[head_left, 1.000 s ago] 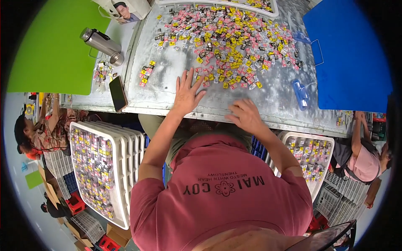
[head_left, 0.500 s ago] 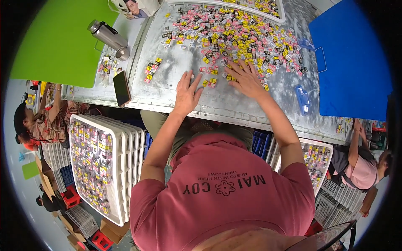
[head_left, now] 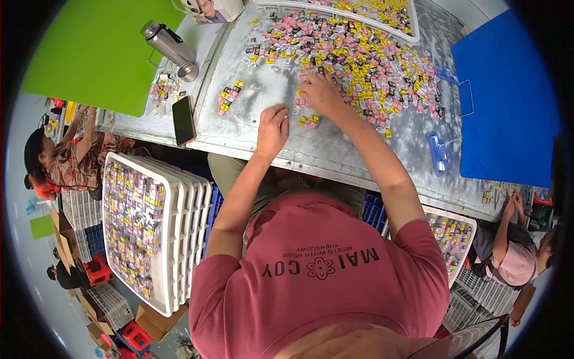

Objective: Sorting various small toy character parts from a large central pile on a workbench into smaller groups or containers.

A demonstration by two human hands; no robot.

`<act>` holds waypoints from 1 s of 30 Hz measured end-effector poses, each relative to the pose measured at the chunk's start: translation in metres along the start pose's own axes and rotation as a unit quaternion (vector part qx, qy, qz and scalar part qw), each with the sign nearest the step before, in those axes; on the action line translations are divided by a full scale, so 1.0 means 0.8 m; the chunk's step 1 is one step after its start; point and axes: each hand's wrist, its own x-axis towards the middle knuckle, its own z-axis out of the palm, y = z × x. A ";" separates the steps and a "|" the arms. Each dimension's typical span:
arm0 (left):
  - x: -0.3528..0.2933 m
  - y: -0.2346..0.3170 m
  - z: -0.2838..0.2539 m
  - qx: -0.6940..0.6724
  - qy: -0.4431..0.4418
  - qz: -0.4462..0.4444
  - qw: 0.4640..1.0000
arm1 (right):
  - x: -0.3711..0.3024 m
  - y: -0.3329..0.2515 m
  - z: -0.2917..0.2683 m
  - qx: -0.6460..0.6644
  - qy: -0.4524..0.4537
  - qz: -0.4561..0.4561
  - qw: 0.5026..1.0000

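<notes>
A wide spread of small square pieces (head_left: 365,66) in pink, yellow, black and white covers the grey metal table (head_left: 239,128). At the near left edge of that spread, my right hand (head_left: 321,96) has its fingers bent down and drawn together among the pieces. What its fingertips hold is hidden. My left hand (head_left: 273,130) rests lower on the table with curled fingers, close to a few loose pieces. Whether something small is in it I cannot make out. A small group of yellow and pink pieces (head_left: 309,121) lies just below my right wrist. Another short cluster (head_left: 229,97) sits farther left.
A white tray (head_left: 414,27) of pieces stands at the back. Left are a phone (head_left: 183,121), a steel flask (head_left: 169,43) and a green panel (head_left: 89,66). Right are a clear blue plastic item (head_left: 437,154) and a blue panel (head_left: 505,107). Stacked white trays (head_left: 171,239) flank me; other people work at both sides.
My right hand has moved left and its spread fingers have drawn together. My left hand has curled from flat, outstretched fingers. The view has shifted slightly.
</notes>
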 end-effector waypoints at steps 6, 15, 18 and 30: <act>-0.002 -0.004 -0.011 -0.014 -0.015 -0.040 0.999 | -0.010 -0.002 -0.002 0.040 -0.025 0.035 0.998; 0.020 0.008 -0.006 -0.003 -0.019 -0.034 0.999 | -0.014 0.008 -0.014 0.124 -0.070 0.034 0.989; 0.028 0.011 -0.006 -0.004 -0.025 -0.044 0.999 | -0.009 0.005 -0.019 0.131 -0.091 0.055 0.986; 0.066 -0.003 0.006 -0.054 -0.077 -0.112 0.989 | -0.011 -0.010 -0.022 0.111 -0.038 0.118 0.986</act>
